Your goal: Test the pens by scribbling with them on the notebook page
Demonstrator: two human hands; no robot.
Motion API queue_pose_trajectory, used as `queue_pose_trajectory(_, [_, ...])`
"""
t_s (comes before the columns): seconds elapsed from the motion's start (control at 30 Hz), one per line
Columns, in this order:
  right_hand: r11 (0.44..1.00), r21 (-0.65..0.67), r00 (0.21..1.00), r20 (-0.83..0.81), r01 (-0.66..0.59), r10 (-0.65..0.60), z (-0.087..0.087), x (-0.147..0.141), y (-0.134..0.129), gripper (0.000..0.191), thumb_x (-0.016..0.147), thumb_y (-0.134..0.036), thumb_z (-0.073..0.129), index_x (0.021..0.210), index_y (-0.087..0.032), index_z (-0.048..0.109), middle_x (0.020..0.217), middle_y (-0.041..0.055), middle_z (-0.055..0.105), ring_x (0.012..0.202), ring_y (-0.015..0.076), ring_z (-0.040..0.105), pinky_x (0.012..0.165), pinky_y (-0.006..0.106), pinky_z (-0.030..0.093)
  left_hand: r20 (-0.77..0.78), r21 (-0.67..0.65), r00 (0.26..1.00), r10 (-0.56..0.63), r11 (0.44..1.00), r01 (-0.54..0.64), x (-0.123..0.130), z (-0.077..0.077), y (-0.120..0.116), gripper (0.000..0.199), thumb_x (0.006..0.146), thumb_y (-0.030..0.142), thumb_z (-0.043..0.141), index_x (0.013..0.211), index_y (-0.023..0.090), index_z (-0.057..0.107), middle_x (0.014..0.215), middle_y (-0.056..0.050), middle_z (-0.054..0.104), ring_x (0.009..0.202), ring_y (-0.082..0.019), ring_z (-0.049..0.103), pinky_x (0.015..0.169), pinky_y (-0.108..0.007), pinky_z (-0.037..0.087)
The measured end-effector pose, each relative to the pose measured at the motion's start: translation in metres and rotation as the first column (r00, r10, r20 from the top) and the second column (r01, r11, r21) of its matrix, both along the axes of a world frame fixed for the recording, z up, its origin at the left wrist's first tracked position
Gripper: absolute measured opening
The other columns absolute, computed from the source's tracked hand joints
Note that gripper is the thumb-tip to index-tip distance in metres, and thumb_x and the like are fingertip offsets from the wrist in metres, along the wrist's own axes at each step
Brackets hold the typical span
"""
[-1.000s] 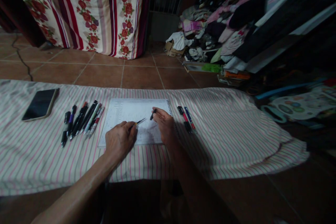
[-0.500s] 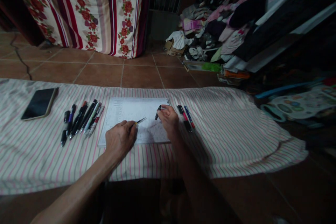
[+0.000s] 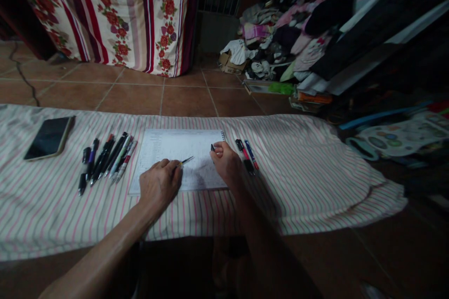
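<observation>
My left hand (image 3: 159, 182) is closed round a thin pen (image 3: 185, 160), whose pointed end sticks out to the right over a white spiral-bound pad (image 3: 175, 145). At the pad's right side my right hand (image 3: 226, 161) pinches a small black object (image 3: 212, 147), like a pen cap, mostly hidden by the fingers. Left of the pad lie several pens and markers (image 3: 108, 156) in a loose row. To the right of my right hand are a black-and-red pen (image 3: 245, 155) and a blue pen (image 3: 251, 154).
A striped cloth (image 3: 298, 163) covers the low surface. A phone (image 3: 49, 138) lies at its left. Beyond are a tiled floor (image 3: 136, 96), a floral curtain (image 3: 133, 18) and a heap of clothes (image 3: 280, 32).
My right hand has turned slightly, and less of the black object shows between its fingers. My left hand holds the pen almost as before. The whole view has shifted a little.
</observation>
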State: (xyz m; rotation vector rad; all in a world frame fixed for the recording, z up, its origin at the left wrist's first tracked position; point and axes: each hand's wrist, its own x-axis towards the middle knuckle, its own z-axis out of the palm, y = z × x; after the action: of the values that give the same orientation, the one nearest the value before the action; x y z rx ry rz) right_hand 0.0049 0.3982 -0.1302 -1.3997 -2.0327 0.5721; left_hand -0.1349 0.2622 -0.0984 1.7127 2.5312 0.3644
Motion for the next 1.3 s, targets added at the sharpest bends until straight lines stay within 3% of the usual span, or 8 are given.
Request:
queue_pose_trajectory(0.23, [0.993,0.112,0.994,0.105,-0.049,0.038,-0.008,-0.002,-0.003,0.019,0.076,-0.018,0.055,0.093,-0.017,0.063,0.089,0.0067,0.067,0.076,0.0189,0.060,0.075,0.031,0.043,-0.027,0.015,0.999,-0.019,1.000,0.020,0.000,-0.003,0.000,0.033,0.092,0.036,0.034,0.096,0.025,0.065,0.084,-0.003,0.065,0.082,-0.018,0.059,0.056,-0.026,0.031])
queue_pose_trajectory(0.47, [0.993,0.105,0.993,0.109,-0.060,0.049,-0.007,0.003,-0.002,0.029,0.074,-0.024,0.060,0.101,-0.017,0.063,0.092,0.0078,0.066,0.073,0.0180,0.059,0.074,0.031,0.044,-0.041,0.011,0.999,-0.029,1.000,0.030,-0.001,0.000,0.001,0.033,0.092,0.036,0.034,0.096,0.025,0.065,0.085,-0.003,0.065,0.084,-0.018,0.059,0.057,-0.027,0.032])
queue_pose_trajectory(0.67, [0.997,0.069,0.998,0.048,-0.048,0.044,-0.006,0.008,0.003,0.028,0.079,-0.029,0.054,0.101,-0.016,0.065,0.091,0.0092,0.067,0.073,0.0177,0.060,0.078,0.032,0.046,-0.044,0.015,0.999,-0.020,1.000,0.021,-0.001,-0.002,0.001,0.033,0.092,0.036,0.034,0.095,0.025,0.065,0.084,-0.003,0.065,0.083,-0.018,0.059,0.057,-0.027,0.033])
queue_pose_trajectory(0.87, [0.987,0.158,0.999,-0.040,-0.031,0.037,0.004,0.011,0.002,0.029,0.084,-0.023,0.043,0.099,-0.014,0.067,0.092,0.0106,0.068,0.085,0.0204,0.061,0.082,0.032,0.045,-0.062,0.007,0.997,-0.041,0.999,0.041,0.000,-0.005,-0.001,0.034,0.093,0.038,0.032,0.094,0.024,0.064,0.084,-0.003,0.064,0.083,-0.018,0.059,0.058,-0.027,0.034])
queue_pose_trajectory(1.07, [0.955,0.236,0.972,-0.107,-0.181,0.211,0.022,0.001,-0.014,0.023,0.086,-0.025,0.049,0.096,-0.018,0.068,0.088,0.0064,0.067,0.080,0.0186,0.060,0.079,0.031,0.046,-0.057,0.026,0.998,-0.027,0.999,0.028,-0.001,-0.004,0.000,0.034,0.093,0.038,0.033,0.095,0.024,0.064,0.084,-0.003,0.065,0.083,-0.018,0.059,0.060,-0.027,0.035])
queue_pose_trajectory(1.3, [0.829,0.356,0.899,0.092,-0.431,0.428,0.019,-0.016,-0.029,0.018,0.085,-0.023,0.056,0.097,-0.023,0.070,0.098,0.0051,0.066,0.095,0.0213,0.052,0.085,0.035,0.044,-0.126,0.044,0.991,-0.051,0.997,0.057,-0.001,-0.004,-0.001,0.034,0.093,0.036,0.033,0.096,0.024,0.064,0.084,-0.004,0.065,0.082,-0.020,0.059,0.060,-0.029,0.035])
